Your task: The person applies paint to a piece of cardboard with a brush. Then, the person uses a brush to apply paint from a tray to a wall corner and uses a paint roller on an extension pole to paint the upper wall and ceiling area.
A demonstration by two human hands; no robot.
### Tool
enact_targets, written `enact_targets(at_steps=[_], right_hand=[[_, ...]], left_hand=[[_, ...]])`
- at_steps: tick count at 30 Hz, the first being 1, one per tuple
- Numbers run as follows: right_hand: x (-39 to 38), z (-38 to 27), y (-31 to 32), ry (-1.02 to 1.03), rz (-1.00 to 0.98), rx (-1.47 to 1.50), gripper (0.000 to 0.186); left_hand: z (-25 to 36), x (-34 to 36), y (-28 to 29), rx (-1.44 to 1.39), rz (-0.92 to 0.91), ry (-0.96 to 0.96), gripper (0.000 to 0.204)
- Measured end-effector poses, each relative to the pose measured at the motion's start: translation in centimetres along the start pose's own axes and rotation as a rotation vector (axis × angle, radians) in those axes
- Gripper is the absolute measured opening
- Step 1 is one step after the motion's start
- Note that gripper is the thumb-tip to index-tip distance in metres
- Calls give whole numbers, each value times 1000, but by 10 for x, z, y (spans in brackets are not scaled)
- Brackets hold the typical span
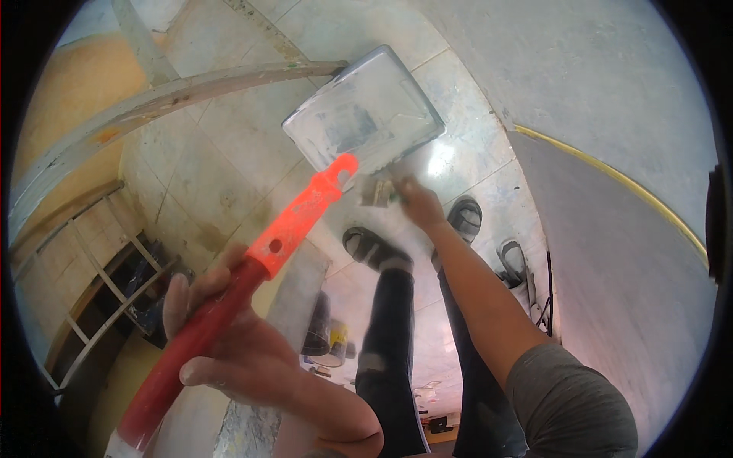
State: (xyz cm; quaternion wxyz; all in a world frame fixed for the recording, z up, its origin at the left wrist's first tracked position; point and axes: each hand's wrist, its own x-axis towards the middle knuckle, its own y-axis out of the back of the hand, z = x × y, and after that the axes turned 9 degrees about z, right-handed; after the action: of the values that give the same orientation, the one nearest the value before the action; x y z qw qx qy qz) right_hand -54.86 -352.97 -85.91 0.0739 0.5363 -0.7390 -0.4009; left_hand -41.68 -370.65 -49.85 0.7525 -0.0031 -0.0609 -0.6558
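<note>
A red pole [195, 355] with a bright orange plastic end and a hanging hole slants up across the view. My left hand [237, 343] is closed loosely around its red part, fingers on one side and thumb on the other. My right hand [418, 201] reaches down over the floor, its fingers closed on what looks like a flat paintbrush [375, 191]; motion blurs both. Just beyond the brush lies a shallow rectangular tray [416, 95], its inside smeared with whitish-grey residue. The orange tip overlaps the tray's near edge in the picture.
A paint-spattered curved bar [183, 91] crosses the upper left. At far left stands a metal rack [99, 278]. A grey wall [611, 244] with a yellow strip rises on the right. My sandalled feet [374, 250] stand on pale tiles; a yellow-marked container [336, 343] lies behind.
</note>
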Motion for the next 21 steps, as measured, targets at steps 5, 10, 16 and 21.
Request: enact_targets(at_steps=[5,10,16,21], right_hand=[[20,-31,-4,131,-341,-82,73],[30,-31,-39,241,-378,-78,78],[27,-12,-59,135,-461,-113,79],[29,3,-59,135,-397,-80,73]], left_hand=[[7,-2,-6,24,43,68,84],[8,-4,-18,78,127,13,84],[7,-9,-19,157,126,-89,88],[3,-13,-12,80,75,-150,92]])
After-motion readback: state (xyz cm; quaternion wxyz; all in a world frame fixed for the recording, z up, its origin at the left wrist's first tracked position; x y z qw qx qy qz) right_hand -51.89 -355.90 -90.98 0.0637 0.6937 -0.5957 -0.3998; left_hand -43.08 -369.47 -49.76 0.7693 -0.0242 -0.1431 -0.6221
